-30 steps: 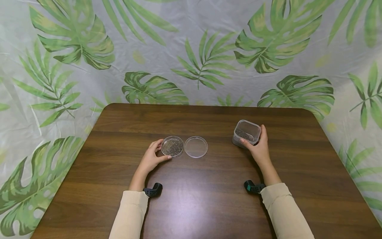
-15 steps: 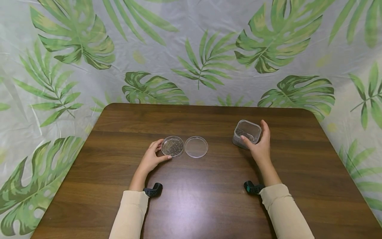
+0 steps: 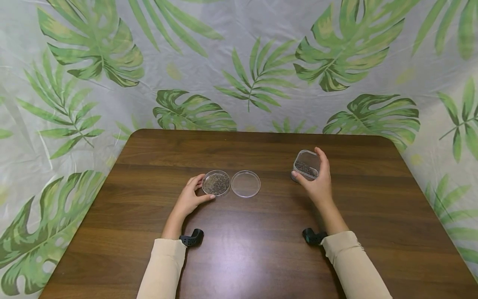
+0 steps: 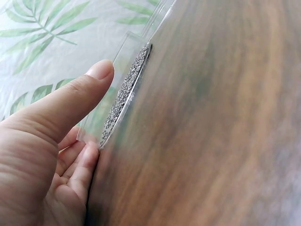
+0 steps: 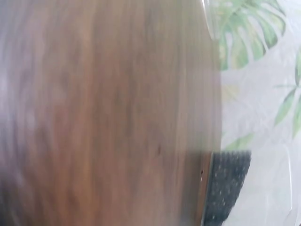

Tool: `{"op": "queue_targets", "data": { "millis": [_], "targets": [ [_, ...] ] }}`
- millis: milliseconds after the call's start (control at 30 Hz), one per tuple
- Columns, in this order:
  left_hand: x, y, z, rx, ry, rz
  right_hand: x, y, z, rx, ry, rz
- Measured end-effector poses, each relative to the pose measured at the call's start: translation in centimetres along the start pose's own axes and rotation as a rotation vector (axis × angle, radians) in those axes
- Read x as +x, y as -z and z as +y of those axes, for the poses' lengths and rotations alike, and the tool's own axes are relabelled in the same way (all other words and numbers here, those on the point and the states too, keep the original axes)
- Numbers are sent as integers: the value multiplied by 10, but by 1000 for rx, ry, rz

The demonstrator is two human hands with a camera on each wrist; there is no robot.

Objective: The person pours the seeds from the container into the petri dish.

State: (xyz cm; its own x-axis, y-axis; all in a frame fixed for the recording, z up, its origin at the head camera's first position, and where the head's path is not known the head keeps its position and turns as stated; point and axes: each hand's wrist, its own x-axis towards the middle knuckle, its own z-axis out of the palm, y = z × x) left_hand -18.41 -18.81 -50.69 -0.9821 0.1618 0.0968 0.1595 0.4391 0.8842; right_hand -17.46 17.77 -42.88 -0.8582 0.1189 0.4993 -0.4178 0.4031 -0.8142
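Note:
In the head view my left hand [image 3: 188,198] holds a round clear petri dish [image 3: 215,183] containing dark grains. Its thumb lies along the near side and its fingers are at the left. The left wrist view shows the grains [image 4: 124,94] as a low layer inside the dish. Just right of it lies an empty clear round lid [image 3: 245,184], or dish half. My right hand [image 3: 317,180] spans a squarish clear plastic container [image 3: 307,162] with similar grains. Its thumb is at the front rim and its raised fingers overlap the right side.
A dark brown wooden table [image 3: 231,232] bears everything. Behind it hangs a leaf-patterned cloth [image 3: 254,83]. Each wrist wears a black band, the left band [image 3: 192,238] and the right band [image 3: 313,236].
My right hand's fingers have spread and lifted, then the hand has shifted left across the container. The container has barely moved. My left hand and the dish stay where they were.

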Motion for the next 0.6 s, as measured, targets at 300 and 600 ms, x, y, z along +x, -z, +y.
{"op": "queue_targets", "data": {
  "millis": [300, 600],
  "targets": [
    [1, 0, -2, -7, 11, -6, -2, -15, -5, 1, 25, -99],
    [0, 0, -1, -4, 7, 2, -2, -33, 27, -1, 35, -184]
  ]
}}
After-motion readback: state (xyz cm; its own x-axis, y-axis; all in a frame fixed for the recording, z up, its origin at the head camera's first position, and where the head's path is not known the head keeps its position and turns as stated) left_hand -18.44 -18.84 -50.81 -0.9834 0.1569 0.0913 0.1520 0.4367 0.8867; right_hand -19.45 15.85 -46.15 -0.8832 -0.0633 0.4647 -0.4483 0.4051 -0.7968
